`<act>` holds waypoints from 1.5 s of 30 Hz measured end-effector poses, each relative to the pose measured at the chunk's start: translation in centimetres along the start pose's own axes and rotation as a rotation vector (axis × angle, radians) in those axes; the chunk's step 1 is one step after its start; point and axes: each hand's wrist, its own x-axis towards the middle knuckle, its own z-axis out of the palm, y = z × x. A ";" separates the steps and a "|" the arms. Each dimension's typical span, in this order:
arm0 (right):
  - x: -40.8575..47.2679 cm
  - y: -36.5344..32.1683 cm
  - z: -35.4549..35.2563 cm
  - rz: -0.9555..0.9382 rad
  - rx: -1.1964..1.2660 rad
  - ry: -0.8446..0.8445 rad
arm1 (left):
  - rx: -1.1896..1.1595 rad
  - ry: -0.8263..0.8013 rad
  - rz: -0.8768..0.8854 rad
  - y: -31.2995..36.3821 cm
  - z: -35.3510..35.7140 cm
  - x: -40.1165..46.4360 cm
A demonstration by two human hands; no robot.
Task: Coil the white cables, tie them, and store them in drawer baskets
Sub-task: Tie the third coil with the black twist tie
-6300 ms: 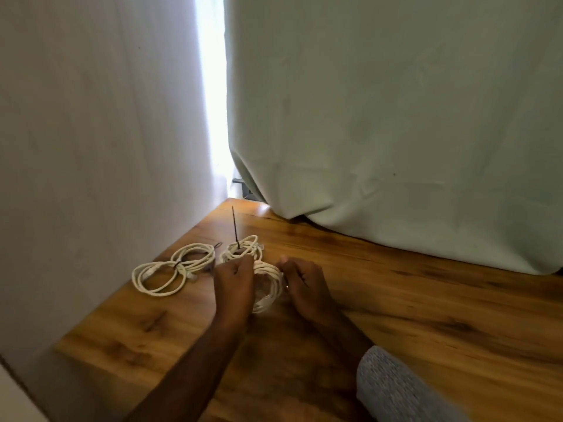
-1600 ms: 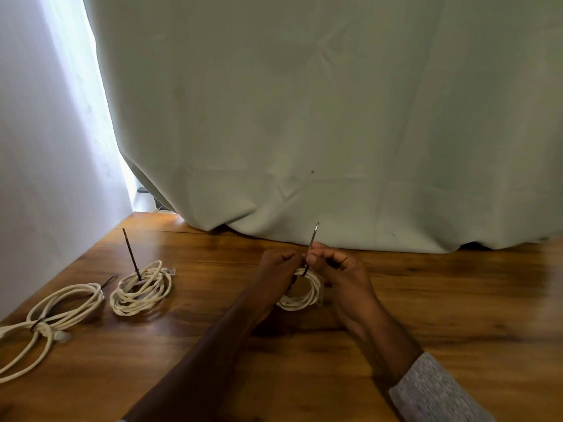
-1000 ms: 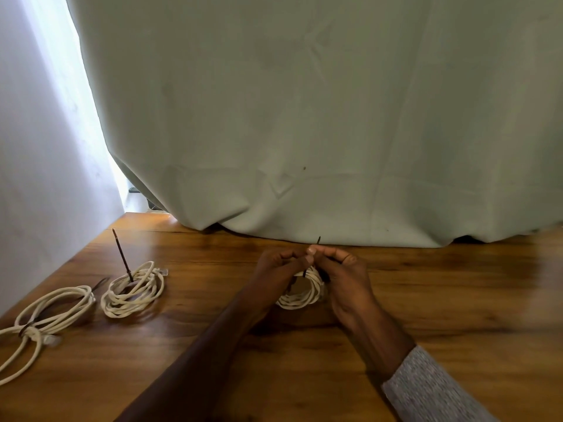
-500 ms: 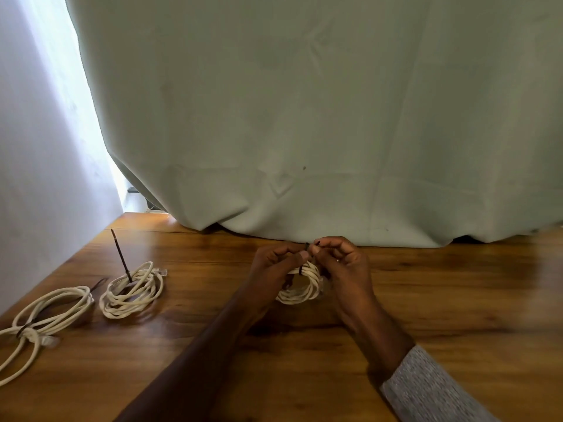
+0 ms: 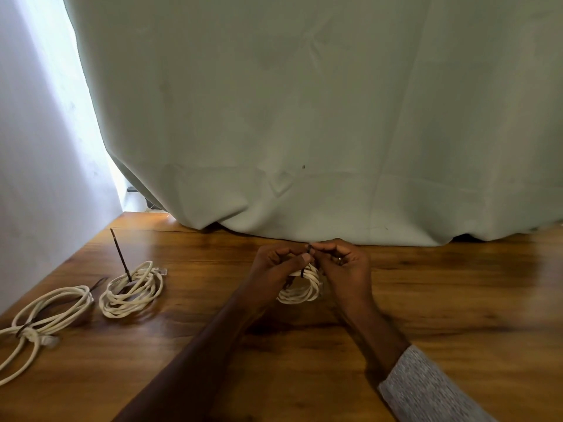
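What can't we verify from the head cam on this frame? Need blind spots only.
- Tie closure on the held coil: the left hand and right hand cover it; only a bit of the dark tie shows.
- Far-left coil: loops cut off by the left edge.
- Drawer baskets: not in view.
- Behind the curtain: hidden.
- Connector on the middle coil: too small.

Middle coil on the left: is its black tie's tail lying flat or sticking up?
Sticking up. The black tie rises at a slant from the middle coil, its tip well above the wooden table.
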 end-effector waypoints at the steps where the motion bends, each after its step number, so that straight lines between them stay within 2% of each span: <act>1: 0.0 0.0 0.0 -0.004 0.007 -0.003 | 0.003 -0.001 -0.005 0.0 0.0 0.0; 7: -0.1 -0.1 0.1 -0.009 0.050 -0.015 | 0.008 -0.031 -0.028 0.2 -0.2 0.0; 15: 0.0 -0.1 0.1 0.066 0.107 -0.092 | 0.005 0.017 -0.052 0.1 -0.4 0.2; 21: -0.2 -0.2 0.3 0.118 0.123 -0.083 | 0.010 0.064 -0.100 0.2 -0.4 0.1; 25: -0.3 0.0 0.2 0.122 0.077 -0.095 | 0.030 0.087 -0.121 0.0 -0.5 0.3; 29: -0.3 -0.2 0.2 0.136 0.059 -0.091 | 0.092 0.044 -0.099 0.2 -0.5 0.2; 34: -0.3 0.3 0.1 0.040 -0.164 -0.146 | 0.184 0.032 -0.052 -0.2 -0.3 0.2; 37: -0.1 0.9 0.1 -0.040 -0.264 -0.087 | 0.183 0.052 -0.031 -0.6 -0.4 0.2; 45: -0.1 0.1 0.1 -0.057 -0.232 0.034 | 0.261 0.187 -0.052 -1.4 0.1 0.8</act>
